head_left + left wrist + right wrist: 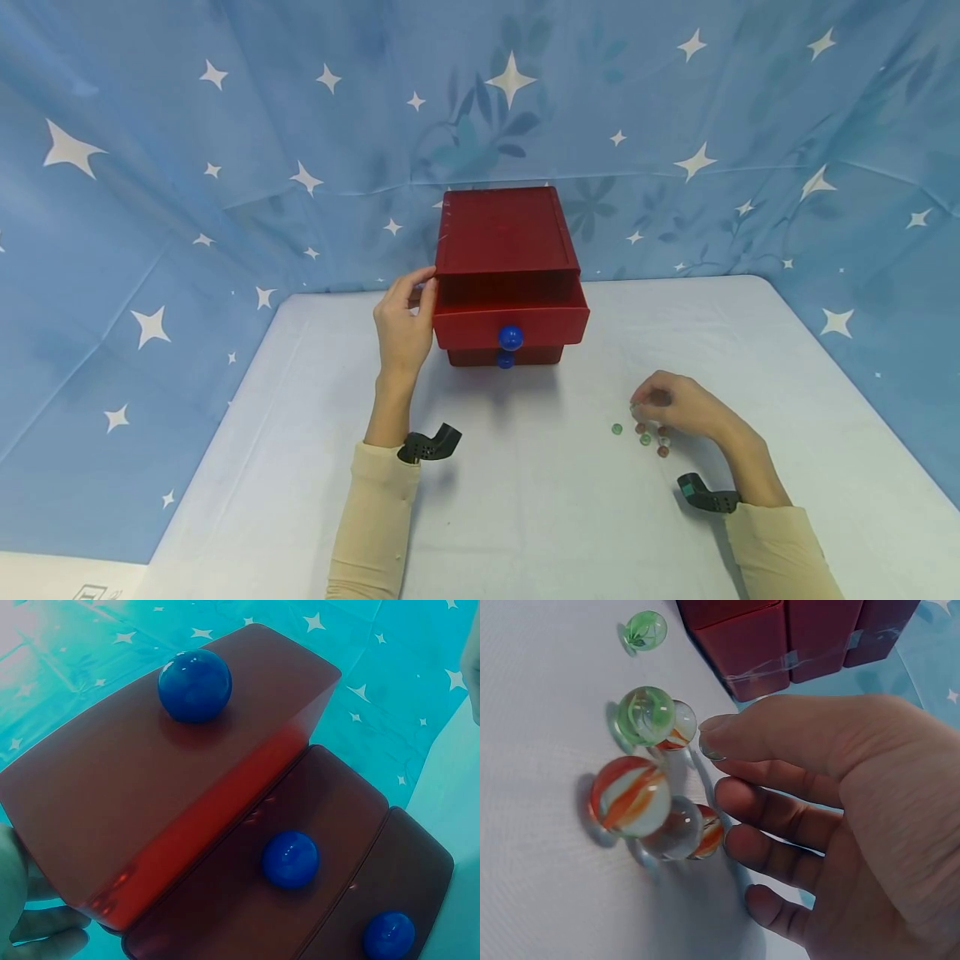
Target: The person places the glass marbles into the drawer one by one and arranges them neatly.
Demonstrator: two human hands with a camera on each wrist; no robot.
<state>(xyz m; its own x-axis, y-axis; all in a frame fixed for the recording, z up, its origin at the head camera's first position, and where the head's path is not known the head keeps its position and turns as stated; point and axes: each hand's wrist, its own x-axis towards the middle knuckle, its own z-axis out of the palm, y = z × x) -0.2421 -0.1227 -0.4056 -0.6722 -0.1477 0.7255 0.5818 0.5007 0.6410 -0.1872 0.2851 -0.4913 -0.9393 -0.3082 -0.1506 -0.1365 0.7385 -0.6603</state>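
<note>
A dark red chest of drawers stands at the back of the table, its top drawer pulled out and the inside showing bare red. My left hand touches the chest's left side, fingertips at the front corner and thumb by the drawer's side. Blue round knobs stick out of the drawer fronts. Over on the right, my right hand pinches a glass marble between thumb and index finger, mostly hidden by the thumb. Several marbles lie beside it, some green, others with orange-red swirls.
A white cloth covers the table. Behind it hangs a blue curtain with white stars. One green marble lies a little left of the others. Each wrist wears a black camera.
</note>
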